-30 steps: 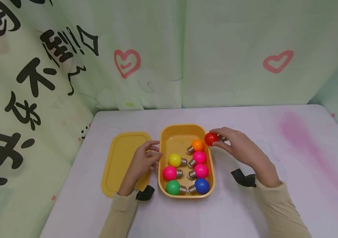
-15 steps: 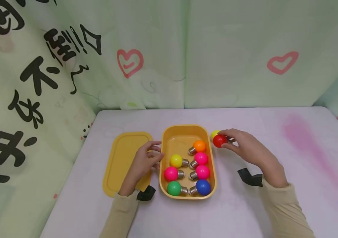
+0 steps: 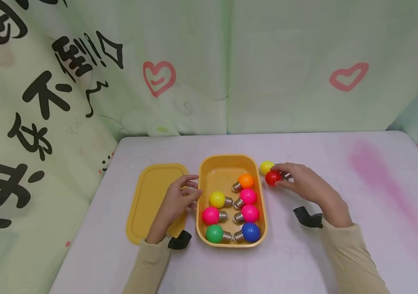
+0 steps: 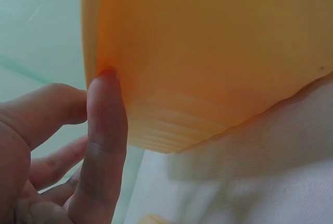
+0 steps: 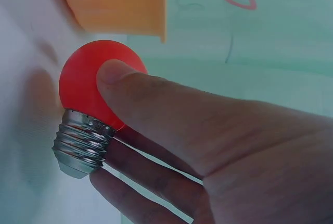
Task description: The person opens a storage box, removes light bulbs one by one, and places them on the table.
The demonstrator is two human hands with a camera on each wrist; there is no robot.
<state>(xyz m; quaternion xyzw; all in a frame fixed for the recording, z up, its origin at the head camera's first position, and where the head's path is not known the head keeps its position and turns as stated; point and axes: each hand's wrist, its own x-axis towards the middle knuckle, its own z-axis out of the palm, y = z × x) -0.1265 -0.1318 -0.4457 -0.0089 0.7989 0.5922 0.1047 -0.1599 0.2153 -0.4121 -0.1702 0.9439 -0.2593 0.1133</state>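
Just right of the yellow box, my right hand pinches a red light bulb between thumb and fingers. The right wrist view shows the thumb on the bulb's red globe, with its metal screw base pointing away from the box. Whether the bulb touches the table cannot be told. A yellow light bulb lies behind it, its base hidden by my hand. My left hand rests at the box's left side; in the left wrist view a fingertip touches the outer wall.
Inside the box, two columns of bulbs include green, blue, orange, yellow and several pink ones. A flat yellow lid lies left of the box, partly under my left hand. Patterned curtains hang behind the table.
My right hand has carried the red bulb from over the box's right rim to the right and down beside it. The yellow bulb behind has come into view. My left hand stays put.
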